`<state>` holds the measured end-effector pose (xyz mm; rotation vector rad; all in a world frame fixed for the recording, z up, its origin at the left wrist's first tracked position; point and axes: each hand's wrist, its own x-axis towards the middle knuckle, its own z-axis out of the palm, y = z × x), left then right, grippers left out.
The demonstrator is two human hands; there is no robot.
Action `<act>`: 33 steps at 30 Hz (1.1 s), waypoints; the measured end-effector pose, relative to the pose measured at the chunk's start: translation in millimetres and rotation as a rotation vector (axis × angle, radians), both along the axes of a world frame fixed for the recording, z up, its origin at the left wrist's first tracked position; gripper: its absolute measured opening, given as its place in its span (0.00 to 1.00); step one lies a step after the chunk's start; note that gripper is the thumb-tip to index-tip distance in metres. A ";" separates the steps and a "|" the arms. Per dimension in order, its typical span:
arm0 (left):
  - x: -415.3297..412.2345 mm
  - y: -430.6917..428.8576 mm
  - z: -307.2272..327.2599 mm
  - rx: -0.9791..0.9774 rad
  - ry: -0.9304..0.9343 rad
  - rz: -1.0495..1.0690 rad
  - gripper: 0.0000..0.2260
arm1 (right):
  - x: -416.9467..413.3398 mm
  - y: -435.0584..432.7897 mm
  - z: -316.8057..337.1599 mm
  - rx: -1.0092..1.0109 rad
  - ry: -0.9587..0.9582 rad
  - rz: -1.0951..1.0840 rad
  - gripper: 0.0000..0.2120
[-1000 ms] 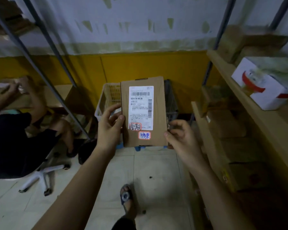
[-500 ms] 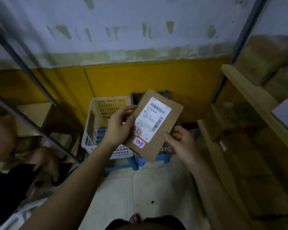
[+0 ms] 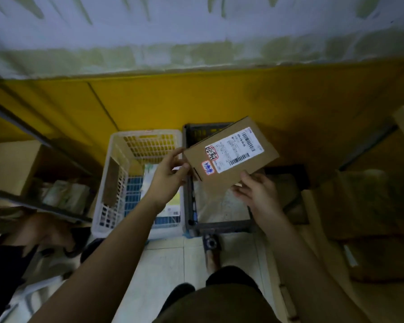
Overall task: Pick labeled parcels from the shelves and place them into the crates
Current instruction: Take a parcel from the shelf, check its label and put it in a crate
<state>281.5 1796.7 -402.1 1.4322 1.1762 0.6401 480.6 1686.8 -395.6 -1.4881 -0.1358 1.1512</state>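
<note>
- The cardboard parcel (image 3: 231, 157) is in the air above the dark crate (image 3: 219, 226), not yet inside it. It is tilted, with its right end higher and its label face turned up to the camera.
- The left hand (image 3: 170, 173) pinches the left corner of the parcel between thumb and fingers. This corner is just over the line where the two crates meet.
- The right hand (image 3: 254, 190) is at the lower long edge of the parcel. The thumb tip touches this edge and the fingers lie under it, but I cannot tell if they really grip it.
- A white shipping label (image 3: 236, 150) and a small red-framed sticker (image 3: 207, 167) are on the upper face.
- The white crate (image 3: 147, 132) stands touching the dark crate on its left side. Some flat packets lie at its bottom.
- The dark crate has a pale wrapped item (image 3: 219, 206) on its floor, and open room remains above it under the parcel.
- Both crates stand against the yellow wall (image 3: 196, 101), so behind them there is no room.
- Cardboard boxes on the right shelf (image 3: 359, 206) are near the right forearm. The left shelf rail (image 3: 33, 201) is well apart from the left arm.
- The tiled floor (image 3: 163, 264) is in front of the crates, with a foot in a sandal (image 3: 210, 243) just before the dark crate.
</note>
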 end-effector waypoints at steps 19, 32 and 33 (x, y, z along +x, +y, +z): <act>69.0 159.5 -224.6 -0.127 0.456 0.137 0.39 | 42.2 228.2 -285.3 -0.355 0.405 -0.169 0.10; 66.8 141.1 -285.6 0.007 0.522 0.092 0.35 | 35.3 282.6 -372.2 -0.558 0.176 0.083 0.05; 65.4 141.6 -284.0 0.003 0.527 0.081 0.35 | 36.7 284.2 -375.6 -0.583 0.129 0.165 0.11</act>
